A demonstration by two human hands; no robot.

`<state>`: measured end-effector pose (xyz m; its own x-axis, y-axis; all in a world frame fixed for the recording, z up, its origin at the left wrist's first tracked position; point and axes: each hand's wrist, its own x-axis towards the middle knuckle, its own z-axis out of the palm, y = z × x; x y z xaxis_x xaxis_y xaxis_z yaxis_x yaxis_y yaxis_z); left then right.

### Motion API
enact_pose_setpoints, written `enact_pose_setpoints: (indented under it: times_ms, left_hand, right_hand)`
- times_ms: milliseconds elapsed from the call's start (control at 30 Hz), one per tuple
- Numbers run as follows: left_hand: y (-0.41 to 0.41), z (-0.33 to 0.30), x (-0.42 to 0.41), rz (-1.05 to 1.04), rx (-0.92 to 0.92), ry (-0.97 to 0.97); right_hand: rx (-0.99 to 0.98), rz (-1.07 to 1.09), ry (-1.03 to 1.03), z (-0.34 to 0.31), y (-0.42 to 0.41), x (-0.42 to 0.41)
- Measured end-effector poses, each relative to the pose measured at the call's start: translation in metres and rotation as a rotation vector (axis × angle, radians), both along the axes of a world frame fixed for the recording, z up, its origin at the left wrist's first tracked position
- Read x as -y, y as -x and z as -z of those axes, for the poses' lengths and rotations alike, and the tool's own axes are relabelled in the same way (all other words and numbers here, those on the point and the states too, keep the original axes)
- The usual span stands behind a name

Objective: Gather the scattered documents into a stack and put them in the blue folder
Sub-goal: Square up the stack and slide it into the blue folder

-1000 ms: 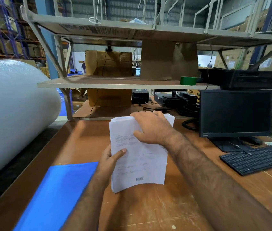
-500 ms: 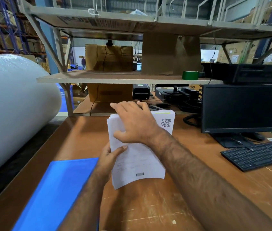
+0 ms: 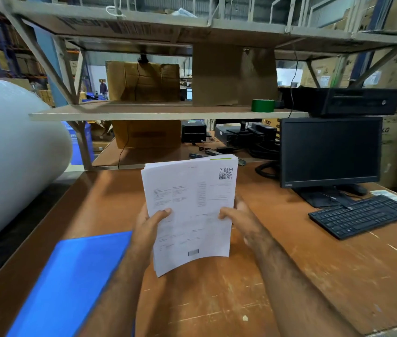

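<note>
A stack of white printed documents (image 3: 190, 205) is held up above the brown table (image 3: 302, 276), its sheets roughly squared, a QR code at its top right corner. My left hand (image 3: 150, 221) grips the stack's left edge with the thumb on the front sheet. My right hand (image 3: 237, 216) grips the right edge the same way. The blue folder (image 3: 71, 283) lies closed and flat on the table at the lower left, partly under my left forearm.
A large white roll (image 3: 10, 152) fills the left side. A dark monitor (image 3: 329, 152) and black keyboard (image 3: 362, 215) stand at the right. A shelf (image 3: 144, 113) with a green tape roll (image 3: 263, 105) overhangs the table's back. A person stands far off.
My right hand left the top of the stack and now grips its right edge. The stack has been lifted more upright and its sheets are better aligned.
</note>
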<state>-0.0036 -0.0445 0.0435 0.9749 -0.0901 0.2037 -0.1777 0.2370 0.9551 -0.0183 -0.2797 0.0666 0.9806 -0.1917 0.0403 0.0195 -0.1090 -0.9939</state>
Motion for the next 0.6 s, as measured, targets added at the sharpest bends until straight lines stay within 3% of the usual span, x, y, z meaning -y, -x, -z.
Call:
enact_pose_setpoints:
  times_ms: [300, 467, 600]
  left_hand:
    - [-0.010, -0.027, 0.029, -0.224, 0.089, -0.060]
    - [-0.003, 0.015, 0.036, -0.295, 0.050, -0.144]
    - [-0.008, 0.019, 0.031, -0.317, 0.073, -0.203]
  right_hand:
    - [0.238, 0.346, 0.325, 0.014, -0.013, -0.022]
    - [0.199, 0.273, 0.386, 0.061, -0.006, -0.034]
    - [0.219, 0.289, 0.387, 0.061, -0.011, -0.035]
